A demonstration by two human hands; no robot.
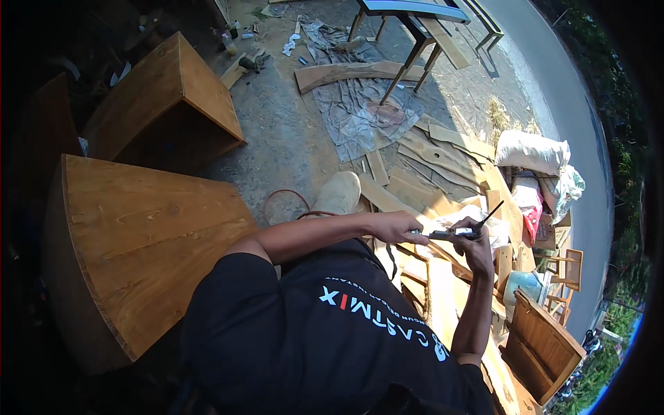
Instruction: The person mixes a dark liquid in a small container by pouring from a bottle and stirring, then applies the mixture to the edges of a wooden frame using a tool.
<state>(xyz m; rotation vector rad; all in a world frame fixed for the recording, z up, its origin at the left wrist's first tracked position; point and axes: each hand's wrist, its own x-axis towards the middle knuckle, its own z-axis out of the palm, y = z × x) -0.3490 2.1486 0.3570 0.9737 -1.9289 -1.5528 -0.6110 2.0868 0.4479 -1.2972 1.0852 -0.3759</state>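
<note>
In front of my body, both hands are on a slim dark tool (443, 236) whose exact kind I cannot make out. My left hand (398, 227) reaches across from the left, its fingers closed at the tool's near end, where a small pale metallic part shows. Around the other end is my right hand (476, 250), fingers wrapped on the dark body. A thin black rod (493, 210) sticks up and to the right above the right hand. The fingers partly hide the tool.
Two brown wooden cabinets (155, 228) stand at left. Wooden planks (436, 155) lie ahead and right, near white sacks (532, 151). A table (415, 8) stands on a crumpled sheet (346, 111). A reddish hose (285, 192) loops by my shoe (339, 194). A wooden box (543, 346) sits lower right.
</note>
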